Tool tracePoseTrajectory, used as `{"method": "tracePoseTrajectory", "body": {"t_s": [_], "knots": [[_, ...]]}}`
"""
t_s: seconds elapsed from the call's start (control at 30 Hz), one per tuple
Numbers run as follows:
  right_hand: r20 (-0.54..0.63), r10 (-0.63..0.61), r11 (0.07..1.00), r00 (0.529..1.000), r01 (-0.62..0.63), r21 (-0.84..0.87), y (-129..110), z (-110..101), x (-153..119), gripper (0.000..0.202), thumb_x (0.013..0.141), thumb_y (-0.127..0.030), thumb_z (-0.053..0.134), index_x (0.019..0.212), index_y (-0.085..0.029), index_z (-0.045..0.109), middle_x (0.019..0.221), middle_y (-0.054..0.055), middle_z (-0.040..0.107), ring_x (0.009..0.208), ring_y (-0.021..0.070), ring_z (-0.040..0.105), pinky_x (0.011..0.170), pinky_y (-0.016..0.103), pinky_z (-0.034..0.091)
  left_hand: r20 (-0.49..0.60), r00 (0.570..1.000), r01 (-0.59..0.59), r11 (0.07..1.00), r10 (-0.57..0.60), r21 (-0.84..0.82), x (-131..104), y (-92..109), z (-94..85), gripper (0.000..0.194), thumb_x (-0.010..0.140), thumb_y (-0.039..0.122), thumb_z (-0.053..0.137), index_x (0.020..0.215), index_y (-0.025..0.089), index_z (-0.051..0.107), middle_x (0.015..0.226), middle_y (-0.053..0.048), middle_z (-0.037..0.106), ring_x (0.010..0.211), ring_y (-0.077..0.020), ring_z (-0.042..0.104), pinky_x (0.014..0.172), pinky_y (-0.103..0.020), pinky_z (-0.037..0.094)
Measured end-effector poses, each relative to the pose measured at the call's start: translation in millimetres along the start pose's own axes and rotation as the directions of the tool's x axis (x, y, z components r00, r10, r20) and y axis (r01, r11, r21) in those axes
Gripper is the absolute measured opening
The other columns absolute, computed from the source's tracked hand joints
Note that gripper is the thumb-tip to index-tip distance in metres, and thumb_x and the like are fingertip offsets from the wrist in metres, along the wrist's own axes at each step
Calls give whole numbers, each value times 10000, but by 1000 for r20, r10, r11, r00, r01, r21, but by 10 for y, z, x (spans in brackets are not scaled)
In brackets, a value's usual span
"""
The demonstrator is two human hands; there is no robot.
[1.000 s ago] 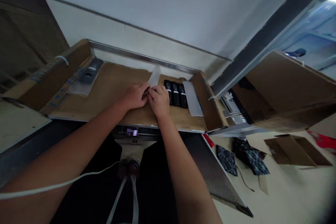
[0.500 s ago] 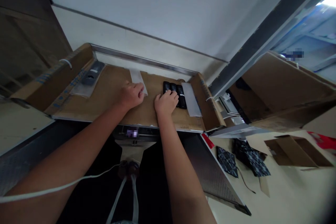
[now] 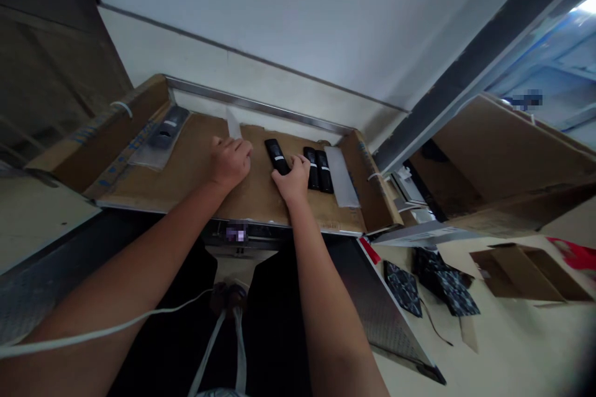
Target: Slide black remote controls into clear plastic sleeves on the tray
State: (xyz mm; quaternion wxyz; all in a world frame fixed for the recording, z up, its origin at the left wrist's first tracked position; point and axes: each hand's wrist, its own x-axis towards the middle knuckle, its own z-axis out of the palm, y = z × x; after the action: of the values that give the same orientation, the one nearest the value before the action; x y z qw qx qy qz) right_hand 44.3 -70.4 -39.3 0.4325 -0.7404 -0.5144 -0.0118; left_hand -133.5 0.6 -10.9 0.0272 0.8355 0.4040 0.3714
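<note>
My right hand [image 3: 295,180] is closed around a black remote control [image 3: 274,152], which tilts toward the upper left with a pale label across its middle. Between the fingers of my left hand [image 3: 231,161] is a whitish plastic bag [image 3: 233,124]; its upper part sticks up past the knuckles, the rest is hidden. Two more black remotes, a left one [image 3: 310,167] and a right one [image 3: 325,170], lie side by side just right of my right hand. Beyond them lies a flat stack of whitish plastic bags [image 3: 342,177].
At the far left of the cardboard-lined tray [image 3: 186,167], a dark remote [image 3: 170,124] lies in a clear bag. Cardboard walls [image 3: 372,183] bound the tray's sides. A large carton [image 3: 507,161] stands at right; an open box [image 3: 526,273] and patterned dark packets [image 3: 403,285] lie on the floor.
My right hand has taken the leftmost of three remotes and drawn it left, away from the other two. The bag in my left hand now stands raised instead of lying flat.
</note>
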Motion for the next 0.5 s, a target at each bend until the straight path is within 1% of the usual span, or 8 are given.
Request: {"method": "tracePoseTrajectory", "body": {"t_s": [0.1,0.17,0.27,0.33,0.4,0.5], "knots": [[-7,65,998,998,-66,-20,2,29,9,380,701,-262,771,1011,-57,690,1324,282,522,1350,338,466,1129,421,414,17,998,-66,996,65,57,2,35,-19,164,819,100,511,719,225,549,775,-72,605,893,-301,560,859,-501,316],[-17,77,997,997,-77,-30,1,43,15,308,687,-277,774,911,-81,695,1268,274,560,1333,347,473,1129,433,404,3,998,-57,995,57,84,8,32,21,179,833,98,499,716,224,548,788,-74,598,904,-299,554,849,-495,321],[-38,69,997,997,-70,-22,2,44,24,303,650,-282,772,887,-120,674,1140,211,620,1194,327,550,1069,435,439,6,999,-51,996,50,72,18,9,116,149,825,101,512,774,223,581,875,-97,598,958,-313,551,852,-486,345],[-13,50,999,999,-50,-10,-1,28,27,300,642,-268,749,901,-151,651,1032,142,647,1056,289,593,990,411,477,48,994,-106,992,102,71,21,-1,172,124,798,117,544,844,214,606,954,-120,603,1004,-332,549,853,-481,368],[37,44,999,998,-44,11,-13,-1,28,276,674,-279,720,915,-177,629,942,84,659,933,251,610,908,376,495,91,984,-159,985,153,67,20,-8,213,142,775,137,574,895,201,618,989,-130,611,1013,-338,556,852,-473,391],[75,81,995,994,-86,60,-37,-49,26,240,752,-358,690,913,-204,604,869,41,665,820,219,609,813,341,494,120,978,-176,984,173,17,12,-29,255,105,792,172,591,887,196,630,946,-111,633,966,-312,583,857,-450,417]]}}
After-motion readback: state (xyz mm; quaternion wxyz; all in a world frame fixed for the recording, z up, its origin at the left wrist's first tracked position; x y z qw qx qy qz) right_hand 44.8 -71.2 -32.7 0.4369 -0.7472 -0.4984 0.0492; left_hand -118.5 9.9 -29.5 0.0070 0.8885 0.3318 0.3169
